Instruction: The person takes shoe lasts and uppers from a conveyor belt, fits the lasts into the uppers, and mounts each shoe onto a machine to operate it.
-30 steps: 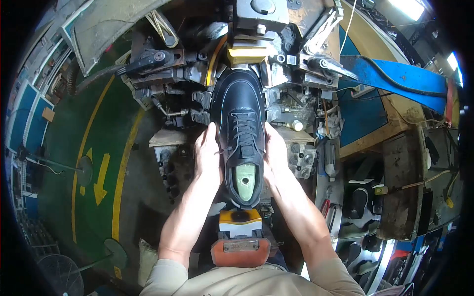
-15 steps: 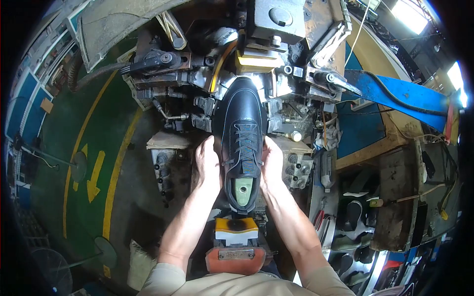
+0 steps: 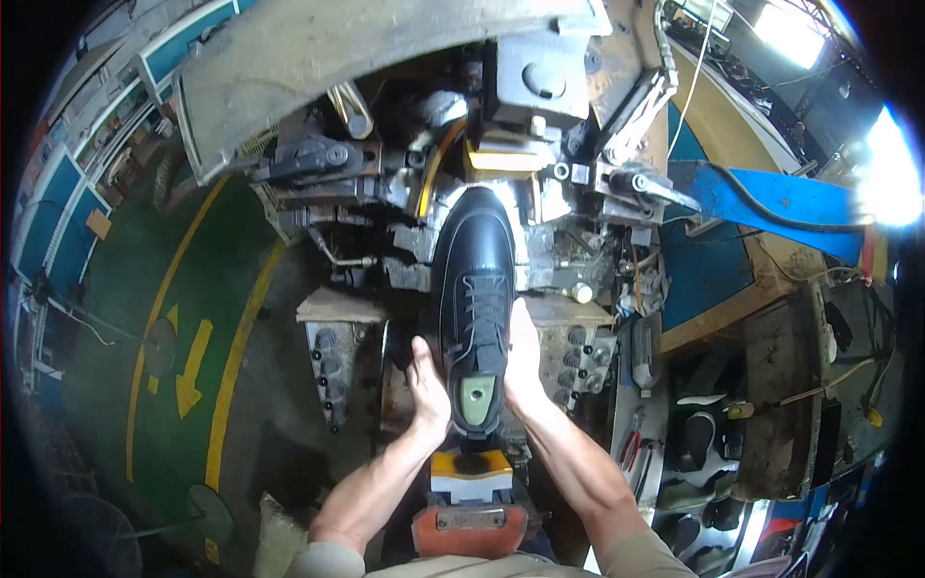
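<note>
A black lace-up shoe (image 3: 479, 246) points toe-forward into the machine, its toe under a yellow-edged pad (image 3: 503, 159). A green last (image 3: 477, 398) with a hole shows in the shoe's opening. My left hand (image 3: 430, 390) is beside the heel on the left, fingers stretched out and thumb apart; whether it touches the shoe I cannot tell. Along the right side of the shoe, my right hand (image 3: 523, 361) lies flat and straight against the upper, some of its fingers hidden. Behind the heel stands a yellow-topped heel pad (image 3: 470, 464) above an orange block (image 3: 469, 530).
Metal clamps (image 3: 409, 258) flank the shoe. Knob panels (image 3: 330, 376) sit left and right below it. A blue bar (image 3: 771, 202) reaches out at right. Soles (image 3: 696, 438) and red-handled pliers (image 3: 631, 450) lie on the right-hand shelf. A marked green walkway (image 3: 193, 366) runs at left.
My left hand has loosened from the shoe's side and moved back toward the heel. My right hand has straightened along the shoe. The whole view has shifted, so the machine appears lower.
</note>
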`<action>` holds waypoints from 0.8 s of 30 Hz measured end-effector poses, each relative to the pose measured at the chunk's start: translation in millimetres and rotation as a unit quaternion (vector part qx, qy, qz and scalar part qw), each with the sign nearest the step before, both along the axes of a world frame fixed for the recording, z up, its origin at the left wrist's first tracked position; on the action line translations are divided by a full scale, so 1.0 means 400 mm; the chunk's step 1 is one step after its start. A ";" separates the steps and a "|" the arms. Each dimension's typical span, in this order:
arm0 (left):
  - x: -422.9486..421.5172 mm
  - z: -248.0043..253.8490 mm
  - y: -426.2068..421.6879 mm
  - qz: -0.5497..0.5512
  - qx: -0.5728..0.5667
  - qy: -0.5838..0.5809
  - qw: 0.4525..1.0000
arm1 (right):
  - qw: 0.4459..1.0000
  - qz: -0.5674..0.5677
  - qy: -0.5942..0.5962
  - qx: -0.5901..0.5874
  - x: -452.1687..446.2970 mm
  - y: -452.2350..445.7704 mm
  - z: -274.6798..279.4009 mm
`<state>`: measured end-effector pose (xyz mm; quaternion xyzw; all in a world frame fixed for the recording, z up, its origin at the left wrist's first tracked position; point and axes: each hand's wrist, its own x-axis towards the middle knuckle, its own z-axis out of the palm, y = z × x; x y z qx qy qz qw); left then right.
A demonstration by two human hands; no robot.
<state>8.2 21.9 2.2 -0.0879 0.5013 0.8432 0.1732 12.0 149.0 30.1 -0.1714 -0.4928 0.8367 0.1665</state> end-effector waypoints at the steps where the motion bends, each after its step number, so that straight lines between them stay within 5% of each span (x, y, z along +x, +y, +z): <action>1: -0.005 0.003 0.005 0.017 0.010 -0.002 1.000 | 1.000 -0.001 0.009 0.002 -0.004 0.006 0.004; 4: 0.008 0.036 0.007 0.034 -0.024 0.014 0.999 | 0.998 0.002 -0.006 0.069 0.007 0.003 0.032; 6: 0.022 0.095 0.011 0.028 0.010 -0.046 0.999 | 0.998 0.027 -0.012 -0.052 0.017 0.000 0.054; 11: 0.020 0.145 0.003 -0.039 0.048 -0.111 0.992 | 0.988 0.105 -0.047 -0.101 0.026 0.030 0.075; 14: 0.015 0.126 -0.020 -0.036 0.038 -0.113 0.992 | 0.967 0.035 -0.054 0.246 0.048 0.070 -0.005; 15: -0.002 0.077 -0.044 0.000 -0.073 -0.010 0.997 | 0.989 0.025 -0.096 0.107 0.070 0.071 0.013; 16: -0.016 0.036 -0.070 0.035 -0.181 0.093 0.978 | 0.993 -0.014 -0.051 0.109 0.079 0.098 -0.030; 18: -0.065 -0.016 -0.127 0.108 -0.277 0.224 0.928 | 0.941 -0.160 -0.117 0.274 0.101 0.176 -0.129; 19: -0.088 -0.051 -0.162 0.137 -0.307 0.205 0.919 | 0.867 -0.242 -0.164 0.403 0.114 0.221 -0.193; 21: -0.136 -0.133 -0.234 0.197 -0.343 0.190 0.899 | 0.816 -0.319 -0.252 0.412 0.137 0.315 -0.312; 24: -0.173 -0.195 -0.307 0.242 -0.368 0.143 0.886 | 0.815 -0.345 -0.336 0.322 0.165 0.463 -0.490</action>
